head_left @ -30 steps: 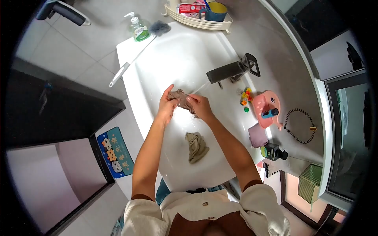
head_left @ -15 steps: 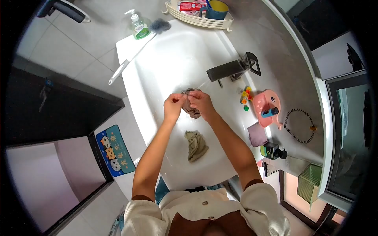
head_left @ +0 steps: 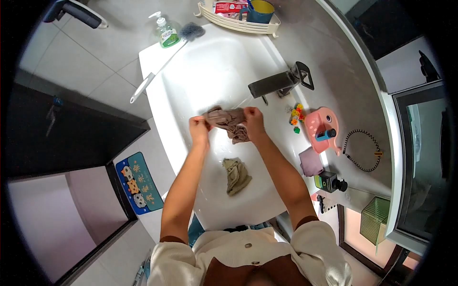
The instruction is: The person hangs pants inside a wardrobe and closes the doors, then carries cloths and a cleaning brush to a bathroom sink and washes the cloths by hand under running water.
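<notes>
A wet brown cloth (head_left: 228, 123) is stretched between my two hands over the white sink (head_left: 214, 62). My left hand (head_left: 199, 128) pinches its left end, and my right hand (head_left: 254, 121) is closed on its right end. Part of the cloth hangs down in folds beside my right hand. Closer to my body, a crumpled olive-green cloth (head_left: 235, 176) lies on the sink's bottom. The black tap (head_left: 272, 85) reaches over the basin just beyond my right hand, with a thin stream of water at its spout.
A long-handled brush (head_left: 157, 71) lies across the sink's left rim beside a green soap bottle (head_left: 168, 35). Along the right ledge are small coloured flowers (head_left: 297, 114), a pink soap dish (head_left: 312, 124), a folded mauve cloth (head_left: 311, 162) and a dark bottle (head_left: 329, 181). A corner shelf (head_left: 238, 23) holds a cup.
My hands have moved apart, left hand to the left and right hand to the right. The brown cloth, bunched before, is now spread out between them. The olive-green cloth has stayed put.
</notes>
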Demonstrator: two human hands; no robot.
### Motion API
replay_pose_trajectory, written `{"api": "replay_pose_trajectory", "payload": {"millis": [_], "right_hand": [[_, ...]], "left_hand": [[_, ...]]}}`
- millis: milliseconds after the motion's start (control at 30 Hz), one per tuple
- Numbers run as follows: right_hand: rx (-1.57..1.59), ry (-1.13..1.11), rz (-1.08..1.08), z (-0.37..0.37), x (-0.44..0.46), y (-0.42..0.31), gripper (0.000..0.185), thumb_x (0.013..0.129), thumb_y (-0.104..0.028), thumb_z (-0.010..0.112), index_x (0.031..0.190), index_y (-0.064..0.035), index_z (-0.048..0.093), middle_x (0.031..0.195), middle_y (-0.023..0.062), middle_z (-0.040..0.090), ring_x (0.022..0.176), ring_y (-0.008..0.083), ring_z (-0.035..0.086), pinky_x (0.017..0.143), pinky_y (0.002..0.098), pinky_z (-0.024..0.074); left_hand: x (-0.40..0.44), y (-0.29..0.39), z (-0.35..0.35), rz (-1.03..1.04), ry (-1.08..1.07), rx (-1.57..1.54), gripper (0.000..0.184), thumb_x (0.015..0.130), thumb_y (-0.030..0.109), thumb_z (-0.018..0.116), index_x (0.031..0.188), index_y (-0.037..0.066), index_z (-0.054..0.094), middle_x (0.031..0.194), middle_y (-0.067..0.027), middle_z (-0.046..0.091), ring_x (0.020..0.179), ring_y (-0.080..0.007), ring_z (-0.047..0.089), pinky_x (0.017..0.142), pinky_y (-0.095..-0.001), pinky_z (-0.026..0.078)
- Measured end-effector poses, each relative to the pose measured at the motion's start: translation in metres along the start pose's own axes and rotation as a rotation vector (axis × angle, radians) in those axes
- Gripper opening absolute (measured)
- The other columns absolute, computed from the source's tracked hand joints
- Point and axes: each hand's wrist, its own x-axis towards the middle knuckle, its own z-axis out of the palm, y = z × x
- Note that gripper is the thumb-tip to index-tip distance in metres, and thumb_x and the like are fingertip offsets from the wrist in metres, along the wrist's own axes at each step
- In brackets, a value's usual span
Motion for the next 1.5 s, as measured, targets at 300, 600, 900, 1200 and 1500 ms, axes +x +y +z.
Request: {"api": "replay_pose_trajectory", "payload": {"millis": [300, 600, 900, 1200, 1500], "right_hand": [[-0.556, 0.100, -0.458, -0.012, 0.015, -0.012, 0.019, 0.092, -0.020, 0.052, 0.099, -0.0022, 0.051, 0.088, 0.0056, 0.055, 0.077, 0.0187, 0.054, 0.071, 0.0350, 0.0448], [0.301, -0.244, 0.238, -0.012, 0.007, -0.057, 0.019, 0.087, -0.013, 0.058, 0.102, -0.0036, 0.051, 0.089, 0.0039, 0.057, 0.084, 0.0160, 0.054, 0.076, 0.0321, 0.0439], [0.093, -0.173, -0.074, -0.019, 0.026, -0.024, 0.018, 0.087, -0.008, 0.056, 0.105, -0.0046, 0.054, 0.093, 0.0025, 0.058, 0.086, 0.0120, 0.054, 0.081, 0.0254, 0.0429], [0.440, -0.414, 0.153, -0.012, 0.034, -0.029, 0.028, 0.090, -0.007, 0.045, 0.118, -0.0037, 0.043, 0.102, 0.0104, 0.055, 0.089, 0.0237, 0.056, 0.082, 0.0369, 0.0488], [0.433, -0.428, 0.126, 0.000, 0.009, -0.002, 0.061, 0.083, -0.005, 0.052, 0.138, -0.0089, 0.026, 0.122, 0.0121, 0.046, 0.106, 0.0220, 0.050, 0.093, 0.0368, 0.0422]], "left_hand": [[0.006, 0.022, -0.015, -0.079, -0.244, 0.236, 0.024, 0.087, 0.006, 0.052, 0.109, 0.005, 0.044, 0.089, -0.0062, 0.053, 0.078, -0.0150, 0.053, 0.071, -0.0261, 0.045], [0.009, 0.043, -0.010, 0.073, -0.247, 0.323, 0.044, 0.086, -0.005, 0.047, 0.127, 0.003, 0.034, 0.097, -0.0098, 0.053, 0.082, -0.0144, 0.055, 0.072, -0.0265, 0.049], [0.009, 0.042, -0.019, -0.116, -0.218, 0.052, 0.033, 0.093, 0.004, 0.040, 0.126, 0.008, 0.038, 0.095, -0.0080, 0.057, 0.080, -0.0125, 0.054, 0.070, -0.0254, 0.046], [0.031, 0.045, -0.011, -0.203, -0.409, 0.041, 0.067, 0.089, 0.059, 0.039, 0.122, 0.001, 0.043, 0.089, -0.0042, 0.058, 0.084, -0.0156, 0.052, 0.091, -0.0366, 0.034], [0.005, 0.005, -0.015, -0.546, -0.479, -0.279, 0.034, 0.091, 0.023, 0.052, 0.115, -0.001, 0.050, 0.111, -0.0116, 0.060, 0.092, -0.0201, 0.062, 0.078, -0.0325, 0.053]]}}
